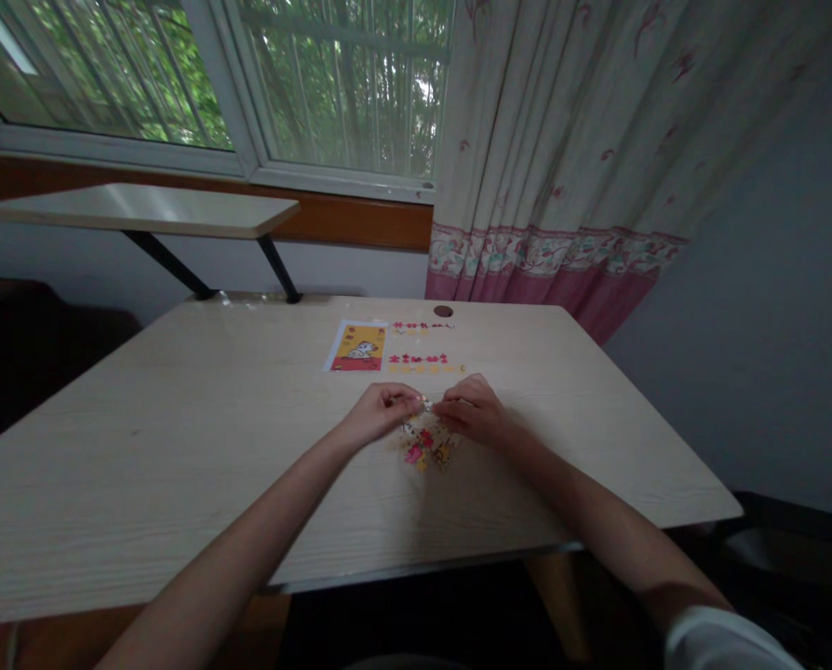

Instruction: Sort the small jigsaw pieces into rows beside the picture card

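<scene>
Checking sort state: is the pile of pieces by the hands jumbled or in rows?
Jumbled: the pile is an irregular cluster, unlike the straight rows beyond it.

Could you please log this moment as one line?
left hand, right hand: close together at white jigsaw piece | nearer: piece pile | beyond: picture sheet, piece rows

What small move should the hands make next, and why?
Perhaps lay the whitish piece beside the lined-up pieces: the left hand and right hand seem to hold it at the far edge of the loose pile, and red and yellow ones already lie in separate rows.
</scene>
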A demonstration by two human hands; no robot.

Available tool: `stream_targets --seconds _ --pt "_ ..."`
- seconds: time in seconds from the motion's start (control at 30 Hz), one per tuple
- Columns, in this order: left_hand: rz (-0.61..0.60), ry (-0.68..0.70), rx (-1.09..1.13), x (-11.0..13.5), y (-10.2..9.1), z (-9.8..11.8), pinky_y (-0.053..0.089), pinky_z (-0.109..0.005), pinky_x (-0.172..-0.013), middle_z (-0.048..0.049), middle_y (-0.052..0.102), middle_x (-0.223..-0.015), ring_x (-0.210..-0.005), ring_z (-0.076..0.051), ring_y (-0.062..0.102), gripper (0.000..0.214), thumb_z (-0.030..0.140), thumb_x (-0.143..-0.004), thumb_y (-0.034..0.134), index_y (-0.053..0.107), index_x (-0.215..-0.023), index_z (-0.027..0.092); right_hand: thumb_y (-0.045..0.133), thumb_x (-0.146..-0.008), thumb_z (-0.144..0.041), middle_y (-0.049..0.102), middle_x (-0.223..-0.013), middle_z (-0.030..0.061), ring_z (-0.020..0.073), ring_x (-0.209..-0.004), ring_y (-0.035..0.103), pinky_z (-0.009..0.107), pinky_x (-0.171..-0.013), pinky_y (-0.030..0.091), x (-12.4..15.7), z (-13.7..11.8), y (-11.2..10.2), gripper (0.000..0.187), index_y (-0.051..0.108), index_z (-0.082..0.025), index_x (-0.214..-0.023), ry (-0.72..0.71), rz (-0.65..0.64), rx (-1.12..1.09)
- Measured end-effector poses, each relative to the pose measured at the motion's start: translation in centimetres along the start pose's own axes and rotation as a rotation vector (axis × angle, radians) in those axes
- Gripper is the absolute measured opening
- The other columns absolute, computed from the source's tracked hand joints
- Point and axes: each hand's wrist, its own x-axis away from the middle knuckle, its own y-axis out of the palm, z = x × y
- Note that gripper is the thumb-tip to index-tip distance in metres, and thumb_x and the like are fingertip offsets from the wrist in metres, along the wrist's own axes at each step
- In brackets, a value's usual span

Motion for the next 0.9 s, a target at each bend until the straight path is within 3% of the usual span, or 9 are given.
stream_targets --seconds 0.2,0.47,0.6,0.8,0.9 --pt "0.045 -0.009 -0.010 0.0 0.0 -0.5 0.030 -0.020 -0.045 0.0009 0.055 -0.054 -0.046 -0.007 0.041 0.028 0.038 -0.066 0.066 0.063 -0.071 0.011 0.052 -0.082 -0.029 0.061 -0.072 0.0018 0.0138 -0.071 0.052 0.030 -0.071 0.035 0.0 -0.2 0.7 0.013 0.062 -0.023 -0.076 0.187 0.043 -0.015" --pt "0.009 0.014 -0.025 0.0 0.1 -0.5 0.028 -0.019 -0.044 0.0013 0.053 -0.053 -0.046 -0.006 0.040 0.029 0.040 -0.068 0.065 0.062 -0.070 0.011 0.054 -0.081 -0.033 0.063 -0.072 0.0016 0.0139 -0.071 0.053 0.030 -0.071 0.035 -0.1 0.0 0.8 0.015 0.065 -0.024 -0.078 0.233 0.058 -0.018" --pt "-0.001 0.027 -0.074 0.1 0.1 -0.1 0.030 -0.020 -0.046 -0.0006 0.058 -0.059 -0.048 -0.007 0.042 0.030 0.039 -0.070 0.063 0.063 -0.079 0.011 0.056 -0.081 -0.033 0.063 -0.073 0.0021 0.0148 -0.074 0.054 0.031 -0.073 0.035 0.1 0.5 1.0 0.013 0.065 -0.024 -0.079 0.261 0.073 -0.040" --pt "0.159 0.090 -0.430 0.2 -1.6 0.5 0.033 -0.022 -0.050 -0.0040 0.062 -0.067 -0.055 -0.010 0.046 0.025 0.031 -0.074 0.055 0.066 -0.085 0.012 0.058 -0.079 -0.030 0.063 -0.075 0.0040 0.0162 -0.073 0.056 0.032 -0.074 0.039 0.1 1.7 0.8 0.011 0.066 -0.023 -0.076 0.424 0.253 -0.059" --pt "0.167 0.129 -0.594 0.1 -2.3 0.3 0.035 -0.023 -0.053 -0.0044 0.063 -0.068 -0.057 -0.011 0.047 0.023 0.028 -0.075 0.052 0.067 -0.083 0.013 0.059 -0.078 -0.030 0.063 -0.072 0.0034 0.0160 -0.070 0.056 0.032 -0.072 0.041 0.1 2.0 0.7 0.011 0.067 -0.023 -0.074 0.458 0.293 -0.058"
